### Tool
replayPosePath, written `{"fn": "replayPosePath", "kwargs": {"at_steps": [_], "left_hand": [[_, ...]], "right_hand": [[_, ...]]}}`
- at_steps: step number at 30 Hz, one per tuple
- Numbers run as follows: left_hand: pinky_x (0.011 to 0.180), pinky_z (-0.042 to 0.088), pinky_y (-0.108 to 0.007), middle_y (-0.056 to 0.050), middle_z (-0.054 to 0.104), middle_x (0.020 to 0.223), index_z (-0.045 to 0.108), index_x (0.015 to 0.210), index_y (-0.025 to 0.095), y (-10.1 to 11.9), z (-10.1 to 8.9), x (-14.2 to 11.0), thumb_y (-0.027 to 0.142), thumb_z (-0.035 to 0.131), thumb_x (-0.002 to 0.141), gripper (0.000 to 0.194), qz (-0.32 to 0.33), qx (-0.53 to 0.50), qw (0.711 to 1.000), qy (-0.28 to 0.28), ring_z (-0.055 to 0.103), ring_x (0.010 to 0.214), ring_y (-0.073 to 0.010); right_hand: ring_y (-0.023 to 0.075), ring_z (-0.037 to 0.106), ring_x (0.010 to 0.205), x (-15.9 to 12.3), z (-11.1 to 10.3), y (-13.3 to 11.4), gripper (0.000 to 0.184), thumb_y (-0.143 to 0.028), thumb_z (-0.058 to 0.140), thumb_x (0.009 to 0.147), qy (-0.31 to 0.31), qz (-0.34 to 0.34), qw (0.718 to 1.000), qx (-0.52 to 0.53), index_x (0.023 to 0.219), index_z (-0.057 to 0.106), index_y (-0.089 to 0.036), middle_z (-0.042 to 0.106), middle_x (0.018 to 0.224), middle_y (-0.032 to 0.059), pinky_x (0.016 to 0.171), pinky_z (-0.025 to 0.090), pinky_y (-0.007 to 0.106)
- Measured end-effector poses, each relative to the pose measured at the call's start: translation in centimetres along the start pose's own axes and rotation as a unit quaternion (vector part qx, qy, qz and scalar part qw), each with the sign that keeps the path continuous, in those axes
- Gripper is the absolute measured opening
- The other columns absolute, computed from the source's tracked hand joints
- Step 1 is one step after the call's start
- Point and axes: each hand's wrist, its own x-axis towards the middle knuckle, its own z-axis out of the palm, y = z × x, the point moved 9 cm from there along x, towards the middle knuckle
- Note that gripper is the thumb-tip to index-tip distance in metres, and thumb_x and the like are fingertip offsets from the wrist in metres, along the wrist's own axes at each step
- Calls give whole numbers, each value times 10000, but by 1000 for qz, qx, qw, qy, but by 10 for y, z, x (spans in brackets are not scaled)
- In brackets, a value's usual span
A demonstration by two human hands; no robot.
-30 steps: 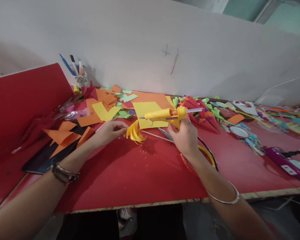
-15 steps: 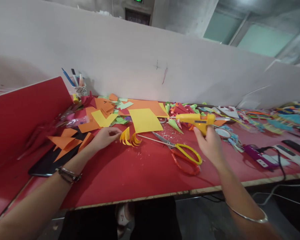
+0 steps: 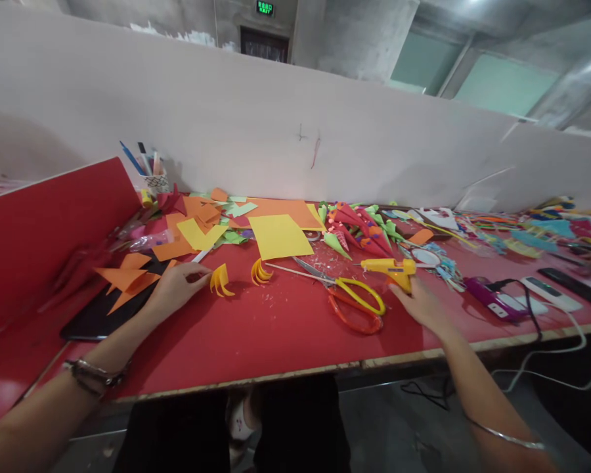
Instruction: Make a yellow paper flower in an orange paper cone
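My left hand (image 3: 176, 287) pinches a small curled yellow paper piece (image 3: 220, 280) just above the red table (image 3: 276, 328). A second curled yellow paper piece (image 3: 259, 271) lies on the table a little to its right. My right hand (image 3: 418, 303) rests low on the table at the right, its fingers around the grip of a yellow glue gun (image 3: 390, 268) whose nozzle points left. Scissors with yellow and orange handles (image 3: 349, 299) lie open between the two hands, beside a thin wooden stick (image 3: 295, 272).
Orange and yellow paper scraps (image 3: 197, 226) and a yellow sheet (image 3: 280, 236) cover the back of the table. A pen cup (image 3: 152, 177) stands by the white partition. Red and green paper cones (image 3: 359, 230) are piled mid-right. A purple device (image 3: 487, 295) and cables lie far right. A red board (image 3: 44, 223) leans at left.
My right hand carried the glue gun from the paper piece rightward and down to the table. My left hand drew one curled yellow piece away to the left, apart from the other.
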Motion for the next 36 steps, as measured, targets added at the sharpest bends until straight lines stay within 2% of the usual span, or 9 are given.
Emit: {"fn": "replayPosePath", "kwargs": {"at_steps": [4, 6, 9, 12, 15, 18, 21, 29, 36], "left_hand": [[614, 421, -232, -6, 694, 762, 677, 720, 222, -2, -6, -3, 384, 531, 681, 221, -28, 32, 999, 22, 605, 681, -192], [591, 410, -232, -11, 692, 747, 681, 756, 212, -3, -6, -4, 385, 526, 689, 242, -41, 42, 998, 21, 601, 652, -190], [558, 393, -232, -22, 681, 715, 676, 792, 195, -3, -3, -5, 382, 521, 697, 261, -49, 56, 997, 13, 582, 599, -174], [533, 380, -228, -22, 676, 704, 675, 802, 198, -1, -3, -8, 381, 532, 690, 257, -53, 71, 996, 18, 572, 589, -169], [529, 372, -225, -23, 677, 720, 674, 808, 209, 3, -2, -10, 392, 519, 710, 259, -47, 96, 994, 19, 574, 611, -167], [536, 370, -220, -20, 682, 772, 671, 816, 223, 6, 2, -9, 406, 491, 739, 267, -39, 120, 992, 8, 581, 651, -163], [528, 365, -214, -14, 682, 775, 670, 828, 231, 7, 5, -9, 426, 485, 744, 281, -37, 125, 991, -1, 582, 649, -157], [558, 380, -226, -23, 685, 799, 675, 835, 212, 8, 15, -6, 404, 498, 736, 279, -42, 101, 994, -20, 589, 672, -169], [604, 398, -218, -17, 654, 793, 670, 817, 198, 33, 47, 9, 321, 475, 780, 234, 61, 9, 995, -78, 560, 670, -137]], "right_hand": [[331, 550, 750, -11, -38, -22, 272, -468, 552, 689, 58, -46, 977, -202, 610, 482, -218, 560, 728, 162, 535, 409, 416], [264, 533, 578, -16, -53, -53, 322, -452, 564, 696, 45, -73, 974, -211, 502, 435, -230, 498, 545, 76, 482, 387, 387], [189, 543, 560, -19, -55, -133, 162, -309, 539, 751, -33, -165, 984, -55, 616, 518, -222, 554, 598, 24, 507, 403, 320], [118, 554, 582, -16, -36, -215, 65, -246, 512, 783, -96, -231, 956, 153, 807, 560, -211, 609, 787, 7, 561, 424, 256], [66, 526, 511, 0, -3, -259, 144, -212, 501, 788, -102, -217, 928, 287, 921, 538, -173, 598, 933, 47, 563, 430, 232], [74, 533, 519, 14, 31, -274, 149, -217, 514, 773, -112, -190, 922, 318, 905, 537, -151, 610, 904, 60, 572, 431, 237], [89, 540, 547, 21, 45, -279, 82, -191, 519, 764, -120, -199, 923, 306, 824, 558, -152, 623, 804, 34, 585, 419, 232], [119, 564, 721, 16, 41, -289, 110, -129, 480, 785, -163, -302, 887, 308, 806, 583, -163, 630, 796, 21, 666, 404, 224], [115, 528, 873, 0, 29, -301, 138, -143, 464, 828, -234, -449, 819, 269, 868, 594, -169, 551, 968, 49, 799, 395, 239]]}}
